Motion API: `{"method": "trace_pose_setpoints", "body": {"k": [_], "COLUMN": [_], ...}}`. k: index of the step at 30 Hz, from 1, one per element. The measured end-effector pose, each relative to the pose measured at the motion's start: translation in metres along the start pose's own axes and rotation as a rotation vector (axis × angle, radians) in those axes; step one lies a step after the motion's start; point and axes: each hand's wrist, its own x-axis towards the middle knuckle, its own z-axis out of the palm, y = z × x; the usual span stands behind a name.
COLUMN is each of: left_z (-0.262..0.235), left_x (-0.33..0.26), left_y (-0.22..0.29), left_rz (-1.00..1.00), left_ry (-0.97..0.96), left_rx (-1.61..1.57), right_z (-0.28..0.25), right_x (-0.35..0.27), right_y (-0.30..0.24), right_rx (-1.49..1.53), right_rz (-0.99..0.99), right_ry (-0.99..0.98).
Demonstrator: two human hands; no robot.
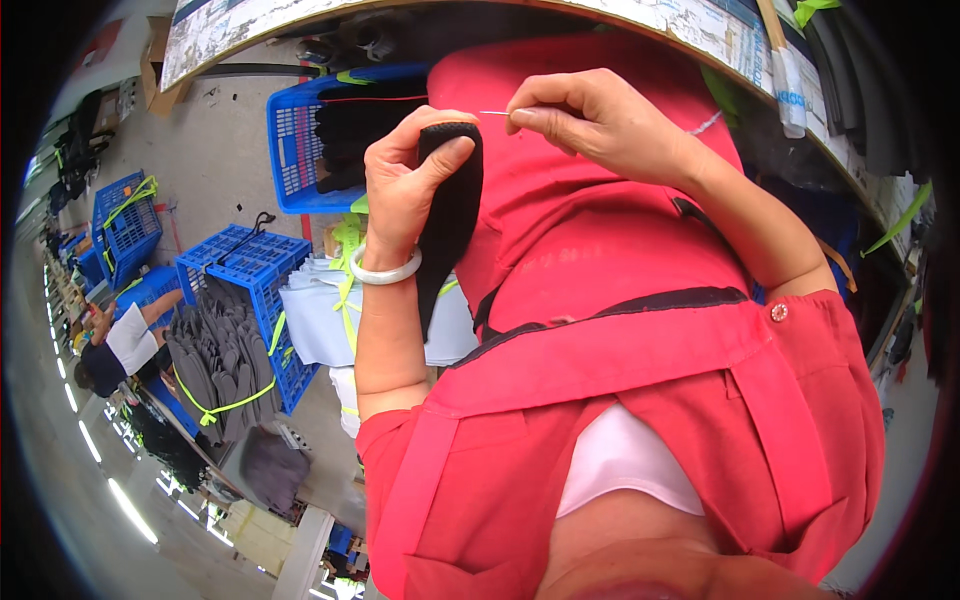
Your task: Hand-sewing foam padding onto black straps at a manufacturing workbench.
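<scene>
My left hand (pixel 402 180) is closed around a long black fabric piece (pixel 455 200), its thumb pressed on the folded top edge. The piece hangs down beside my forearm, over the red apron (pixel 620 220). My right hand (pixel 600 125) pinches a thin, pale needle (pixel 494 112) between thumb and fingers. The needle points left toward the fabric's upper edge, with a small gap between them. Whether a thread runs through it is too fine to tell.
A blue crate (pixel 290 165) with black pieces stands behind my left hand. More blue crates (pixel 235 245), a tied bundle of grey pieces (pixel 222 350) and pale stacked sheets (pixel 318 315) are at left. A worktable (pixel 690 40) edges the far side. Another person (pixel 125 340) is far left.
</scene>
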Motion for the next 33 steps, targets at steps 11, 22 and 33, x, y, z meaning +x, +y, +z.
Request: {"method": "trace_pose_setpoints", "body": {"k": [11, 22, 33], "left_z": [0.005, 0.001, 0.008], "left_x": [-0.005, -0.007, -0.007], "left_y": [-0.006, -0.007, -0.016], "left_rz": [-0.01, -0.011, 0.042], "left_ry": [-0.127, -0.13, -0.046], "left_rx": [0.125, 0.141, 0.029], "right_z": [0.002, 0.004, 0.018], "right_x": [-0.003, -0.007, -0.007], "right_y": [-0.008, -0.005, 0.009], "right_rx": [-0.158, -0.181, 0.814], "right_rz": [-0.105, -0.065, 0.335], "right_ry": [-0.072, -0.098, -0.162]}}
